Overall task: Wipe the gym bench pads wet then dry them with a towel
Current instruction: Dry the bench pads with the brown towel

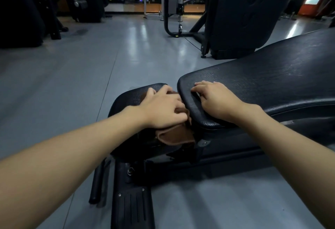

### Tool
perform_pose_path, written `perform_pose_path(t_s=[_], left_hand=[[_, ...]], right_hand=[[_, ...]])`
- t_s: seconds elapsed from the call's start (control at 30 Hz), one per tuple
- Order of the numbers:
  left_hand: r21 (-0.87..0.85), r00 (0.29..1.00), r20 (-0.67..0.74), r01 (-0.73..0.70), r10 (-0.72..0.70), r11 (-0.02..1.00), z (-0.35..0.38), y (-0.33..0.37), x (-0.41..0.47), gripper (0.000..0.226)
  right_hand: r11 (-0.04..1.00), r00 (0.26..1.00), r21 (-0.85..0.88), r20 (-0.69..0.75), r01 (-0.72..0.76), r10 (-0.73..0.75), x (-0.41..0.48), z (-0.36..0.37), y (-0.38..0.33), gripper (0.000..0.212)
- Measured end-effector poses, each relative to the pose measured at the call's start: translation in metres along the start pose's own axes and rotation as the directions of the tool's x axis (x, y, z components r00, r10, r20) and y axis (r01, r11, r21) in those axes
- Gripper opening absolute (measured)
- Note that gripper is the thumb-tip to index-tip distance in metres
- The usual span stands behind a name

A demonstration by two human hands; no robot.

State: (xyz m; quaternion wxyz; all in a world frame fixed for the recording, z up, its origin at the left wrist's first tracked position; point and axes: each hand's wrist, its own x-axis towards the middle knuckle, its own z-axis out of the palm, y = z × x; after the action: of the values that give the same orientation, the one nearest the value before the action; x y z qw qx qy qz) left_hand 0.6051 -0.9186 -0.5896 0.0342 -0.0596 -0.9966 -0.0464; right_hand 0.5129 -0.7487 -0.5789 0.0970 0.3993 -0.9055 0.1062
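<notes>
1. Progress is hard to read. I judge I am mid-wipe, since my left grip (163, 109) bears on the brown cloth (174, 136) on the seat pad (130, 98), low centre of the frame.
2. Whether this cloth is the wet one or the drying towel I cannot tell. Neither pad shows a clear wet patch, and no second cloth is in view.
3. The long back pad (262, 83) runs to the upper right, and I judge most of it is left to do.
4. My left grip curls its fingers into the cloth and holds it. The cloth lies under my palm, at the gap between the pads, with its folded end spilling out below my hand.
5. My right grip (215, 100) rests loosely on the back pad's rounded end, holding nothing, just right of the cloth.
</notes>
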Motion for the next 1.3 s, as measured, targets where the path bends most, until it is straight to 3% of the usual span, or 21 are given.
perform_pose_path(t_s=[0.2, 0.33, 0.43, 0.53, 0.6, 0.67, 0.73, 0.77, 0.8, 0.87, 0.9, 0.97, 1.1, 1.3], left_hand=[[-0.038, 0.968, 0.041, 0.250, -0.248, 0.968, -0.003, -0.018, 0.038, 0.032], [-0.091, 0.986, -0.070, 0.144, -0.151, 0.985, -0.002, -0.002, 0.008, 0.027], [-0.175, 0.981, -0.165, 0.075, -0.105, 0.982, -0.004, 0.005, -0.019, 0.025], [-0.243, 0.923, -0.359, 0.052, -0.140, 0.969, -0.010, 0.000, -0.038, 0.024], [-0.209, 0.946, -0.298, 0.063, -0.125, 0.976, -0.013, -0.013, -0.047, 0.042], [-0.447, 0.972, -0.173, 0.069, -0.162, 0.892, -0.015, -0.029, -0.057, 0.066], [-0.720, 0.921, -0.214, 0.076, -0.325, 0.689, -0.015, -0.050, -0.066, 0.063], [-0.766, 0.873, -0.230, 0.110, -0.430, 0.634, -0.013, -0.062, -0.071, 0.054], [-0.767, 0.840, -0.209, 0.177, -0.501, 0.617, -0.010, -0.074, -0.078, 0.046], [-0.746, 0.844, -0.110, 0.278, -0.524, 0.605, -0.003, -0.087, -0.089, 0.045], [-0.741, 0.854, -0.084, 0.291, -0.514, 0.605, 0.001, -0.090, -0.094, 0.048], [-0.739, 0.856, -0.081, 0.292, -0.510, 0.607, 0.008, -0.094, -0.097, 0.051], [-0.728, 0.864, -0.087, 0.284, -0.496, 0.624, 0.012, -0.102, -0.094, 0.057], [-0.687, 0.881, -0.106, 0.270, -0.461, 0.674, -0.002, -0.099, -0.081, 0.061]], right_hand=[[1.000, 1.000, 0.014, -0.014, -0.007, 0.007, -0.006, -0.004, -0.003, 0.033], [0.994, 0.998, 0.091, -0.025, -0.056, 0.059, -0.009, -0.008, -0.009, 0.038], [0.943, 0.984, 0.300, -0.058, -0.144, 0.169, -0.007, -0.011, -0.019, 0.039], [0.845, 0.961, 0.508, -0.107, -0.166, 0.254, -0.001, -0.011, -0.037, 0.039], [0.801, 0.945, 0.580, -0.155, -0.148, 0.287, 0.004, -0.011, -0.053, 0.039], [0.790, 0.932, 0.596, -0.187, -0.144, 0.311, 0.008, -0.011, -0.070, 0.039], [0.860, 0.946, 0.504, -0.235, -0.078, 0.224, 0.007, -0.007, -0.089, 0.041], [0.915, 0.965, 0.403, -0.237, -0.008, 0.113, 0.005, -0.003, -0.099, 0.043], [0.954, 0.982, 0.295, -0.188, 0.057, -0.001, 0.003, 0.004, -0.110, 0.048], [0.990, 0.994, 0.099, 0.040, 0.101, -0.105, 0.003, 0.023, -0.127, 0.062], [0.995, 0.985, 0.014, 0.146, 0.094, -0.095, 0.006, 0.034, -0.130, 0.065], [0.995, 0.975, -0.080, 0.218, 0.058, -0.039, 0.018, 0.048, -0.130, 0.064], [1.000, 0.993, -0.015, 0.121, -0.013, 0.015, 0.041, 0.048, -0.129, 0.050], [0.984, 0.990, -0.120, -0.034, 0.132, -0.137, -0.005, 0.022, -0.122, 0.042]])
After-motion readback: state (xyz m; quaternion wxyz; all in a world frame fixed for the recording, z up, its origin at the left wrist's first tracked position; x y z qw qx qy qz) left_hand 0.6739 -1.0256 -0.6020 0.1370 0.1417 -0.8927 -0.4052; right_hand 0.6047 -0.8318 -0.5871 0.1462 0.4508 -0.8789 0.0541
